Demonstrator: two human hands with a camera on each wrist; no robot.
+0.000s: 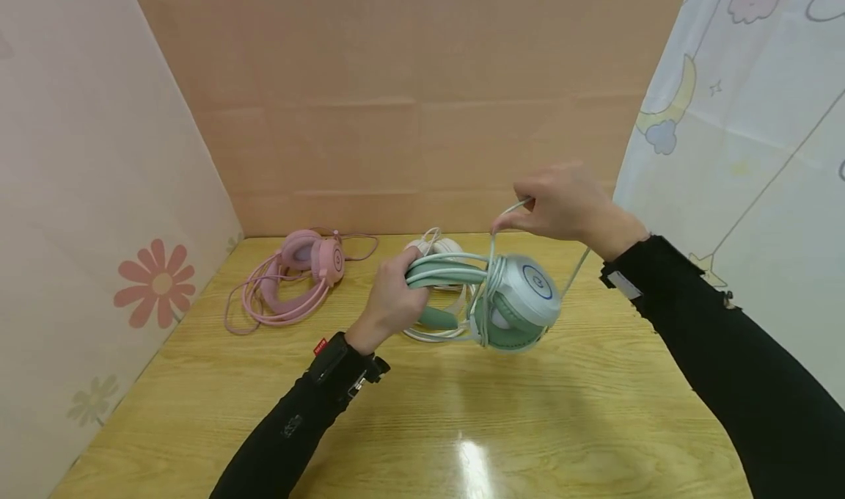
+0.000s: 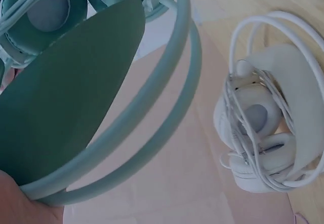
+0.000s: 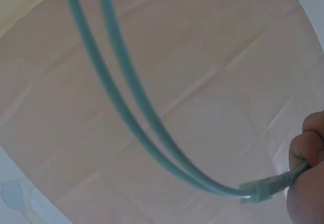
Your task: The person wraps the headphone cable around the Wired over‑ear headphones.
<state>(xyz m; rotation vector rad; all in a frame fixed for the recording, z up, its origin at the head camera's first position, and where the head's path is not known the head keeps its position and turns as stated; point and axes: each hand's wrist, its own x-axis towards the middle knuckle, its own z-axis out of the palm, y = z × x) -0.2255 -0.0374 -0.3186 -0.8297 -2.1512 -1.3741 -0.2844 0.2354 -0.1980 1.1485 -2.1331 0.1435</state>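
My left hand (image 1: 396,293) grips the headband of a pair of mint-green headphones (image 1: 538,286), lifted over the table with the earcups toward the right. Turns of thin green cable (image 1: 490,293) wrap around the earcups. Above them, my right hand (image 1: 561,204) pinches the cable between curled fingers and thumb. In the right wrist view, the cable's splitter piece (image 3: 263,189) sits right at those fingers, and two strands curve away from it. The left wrist view shows the green inner headband pad (image 2: 76,87) and the twin outer bands close up.
White headphones (image 2: 273,117) with cable wound around their earcups lie on the table behind the green pair. Pink headphones (image 1: 326,260) with a loose cable lie at the back left. A tan sheet (image 1: 409,103) backs the wooden table (image 1: 409,425), with patterned cloths on both sides.
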